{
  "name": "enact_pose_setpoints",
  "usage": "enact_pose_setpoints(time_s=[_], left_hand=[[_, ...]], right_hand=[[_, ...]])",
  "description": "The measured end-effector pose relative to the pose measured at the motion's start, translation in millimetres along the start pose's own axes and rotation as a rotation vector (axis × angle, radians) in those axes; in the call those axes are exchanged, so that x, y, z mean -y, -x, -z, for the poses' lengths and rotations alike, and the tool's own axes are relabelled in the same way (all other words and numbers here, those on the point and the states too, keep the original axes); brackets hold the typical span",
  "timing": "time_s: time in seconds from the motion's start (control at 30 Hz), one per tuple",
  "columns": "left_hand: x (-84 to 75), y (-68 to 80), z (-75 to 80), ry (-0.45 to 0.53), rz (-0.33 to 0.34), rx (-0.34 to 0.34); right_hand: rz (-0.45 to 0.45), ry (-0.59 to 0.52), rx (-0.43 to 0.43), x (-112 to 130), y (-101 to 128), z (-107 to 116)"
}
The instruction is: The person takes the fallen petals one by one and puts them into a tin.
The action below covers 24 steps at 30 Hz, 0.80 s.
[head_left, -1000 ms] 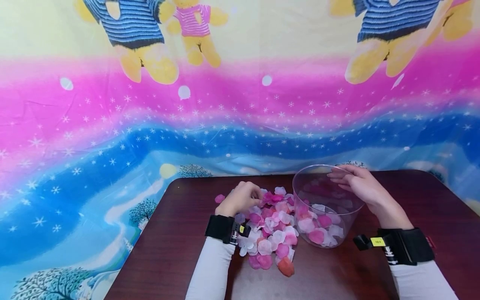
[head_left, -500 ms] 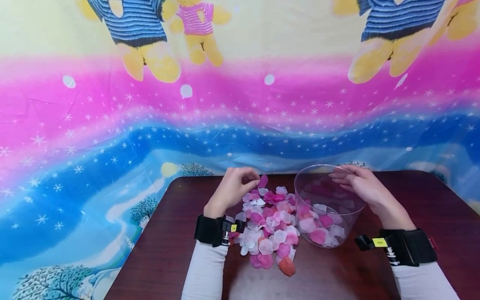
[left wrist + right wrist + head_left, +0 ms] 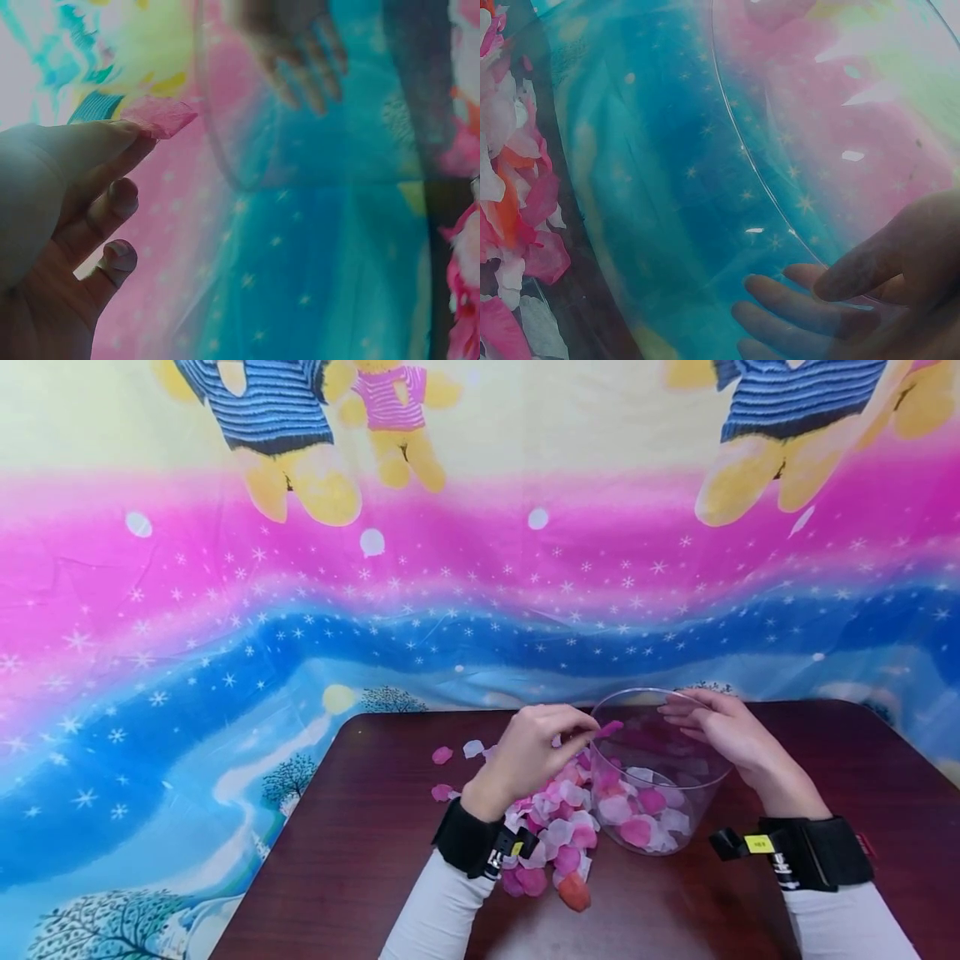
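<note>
My left hand [image 3: 531, 750] pinches a bright pink artificial petal [image 3: 611, 727] between thumb and fingertips, right at the left rim of a clear plastic container [image 3: 703, 817]. In the left wrist view the petal [image 3: 160, 117] sticks out past the fingertips, while the other fingers curl loosely. My right hand [image 3: 733, 732] holds the container's right rim, with the rim passing between thumb and fingers in the right wrist view. Pink and white petals [image 3: 636, 832] lie at the bottom of the container, which stands upright on the table.
A heap of pink, white and orange petals [image 3: 558, 835] lies left of the container, partly behind my left hand. Stray petals [image 3: 442, 756] lie farther left on the dark wooden table [image 3: 315, 860]. A printed cloth [image 3: 480, 568] hangs behind the table's far edge.
My left hand took a pink petal from the heap's far side, lifted it, and carried it right to the container's rim. My right hand and the container have stayed in place.
</note>
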<state>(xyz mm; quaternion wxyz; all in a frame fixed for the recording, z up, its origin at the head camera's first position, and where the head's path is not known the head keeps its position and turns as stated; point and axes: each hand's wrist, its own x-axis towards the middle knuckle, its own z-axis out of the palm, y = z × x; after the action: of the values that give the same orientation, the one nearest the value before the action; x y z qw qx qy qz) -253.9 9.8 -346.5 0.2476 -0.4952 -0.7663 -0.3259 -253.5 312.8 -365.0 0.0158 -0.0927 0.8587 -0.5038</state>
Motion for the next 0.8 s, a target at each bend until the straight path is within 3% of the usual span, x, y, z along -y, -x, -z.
enact_pose_setpoints(time_s=[0.17, 0.4, 0.63, 0.8], left_hand=[[-2.7, 0.6, -12.2, -0.01, -0.002, 0.063], [0.5, 1.6, -12.3, -0.033, 0.038, 0.117], [13.5, 5.5, 4.2, -0.015, 0.077, 0.042], [33.2, 17.3, 19.1, -0.039, 0.207, 0.084]], right_hand=[[-0.003, 0.0, -0.002, -1.0, 0.5, -0.2], [0.007, 0.013, -0.003, 0.1, -1.3, -1.0], [0.005, 0.006, 0.007, 0.5, -1.3, 2.7], [0.0, -0.002, 0.012, -0.3, -1.3, 1.7]])
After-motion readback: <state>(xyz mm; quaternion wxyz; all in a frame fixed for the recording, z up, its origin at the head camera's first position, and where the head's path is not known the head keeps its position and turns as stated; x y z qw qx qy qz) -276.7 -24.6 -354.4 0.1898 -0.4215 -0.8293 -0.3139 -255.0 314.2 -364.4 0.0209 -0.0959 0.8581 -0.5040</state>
